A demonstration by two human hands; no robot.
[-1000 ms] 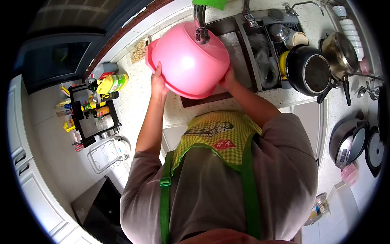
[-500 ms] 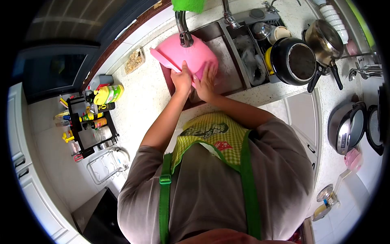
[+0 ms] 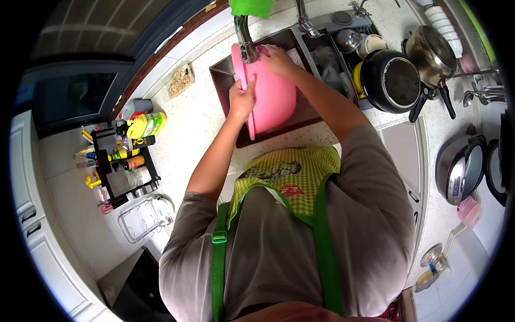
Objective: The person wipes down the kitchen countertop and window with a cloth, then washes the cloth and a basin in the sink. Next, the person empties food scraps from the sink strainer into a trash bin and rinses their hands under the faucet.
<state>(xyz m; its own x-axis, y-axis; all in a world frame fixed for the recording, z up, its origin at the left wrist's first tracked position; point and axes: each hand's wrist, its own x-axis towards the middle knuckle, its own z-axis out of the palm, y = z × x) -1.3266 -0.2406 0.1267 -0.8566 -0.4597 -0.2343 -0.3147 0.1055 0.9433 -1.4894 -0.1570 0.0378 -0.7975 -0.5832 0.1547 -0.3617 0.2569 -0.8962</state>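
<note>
A pink basin (image 3: 274, 104) stands tilted on its side in the sink (image 3: 228, 80), its rim facing left. My left hand (image 3: 242, 96) grips that rim, thumb on the outer side and the other fingers hidden behind it. Against the upper outside of the basin lies my right hand (image 3: 276, 59), with something purple-pink under its fingers. The metal faucet (image 3: 245, 43) hangs over the top of the rim, and a green cloth (image 3: 252, 6) is draped above it.
Right of the sink are a black pot (image 3: 390, 80), a steel pressure cooker (image 3: 431, 56) and stacked white bowls (image 3: 444, 32). A rice cooker (image 3: 456, 169) is farther right. A bottle rack (image 3: 120, 166) and a tray of nuts (image 3: 181, 80) are at left.
The basin has turned from bottom-up to standing on its side, lower in the sink. My right hand has moved from its lower surface up beside the faucet; my left hand stays on the rim.
</note>
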